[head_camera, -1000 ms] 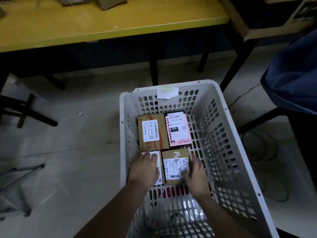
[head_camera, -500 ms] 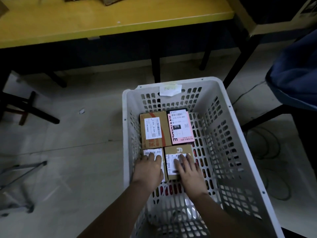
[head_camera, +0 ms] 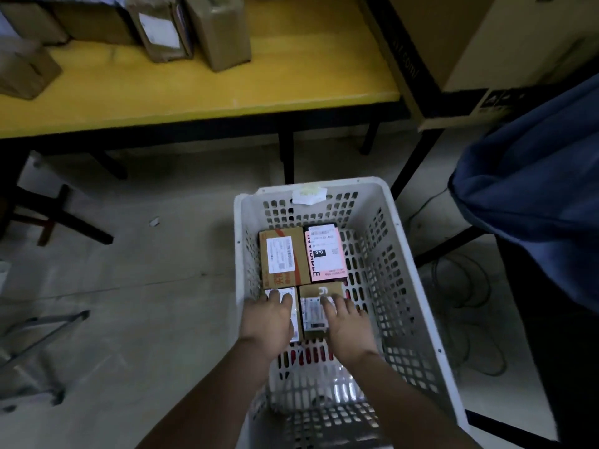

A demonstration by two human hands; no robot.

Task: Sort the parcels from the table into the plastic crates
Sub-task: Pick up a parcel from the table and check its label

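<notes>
- Lower centre of frame, inside the white crate [head_camera: 418,286]: four parcels in a two-by-two block.
- Left hand [head_camera: 270,319] flat on near-left parcel [head_camera: 293,294]; right hand [head_camera: 345,322] has shifted from the near-right parcel's [head_camera: 319,294] edge onto its top, fingers straight, grasping nothing.
- Parcels look settled; more wait on the yellow table [head_camera: 194,82], upper left.

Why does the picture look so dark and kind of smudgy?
Head view: the room is dim, so the floor and the space under the yellow table go nearly black; the white crate stands out brightest. The parcels on the table look smeared, probably from motion blur. Straight edges bow near the corners, as wide-angle lenses do.
</notes>
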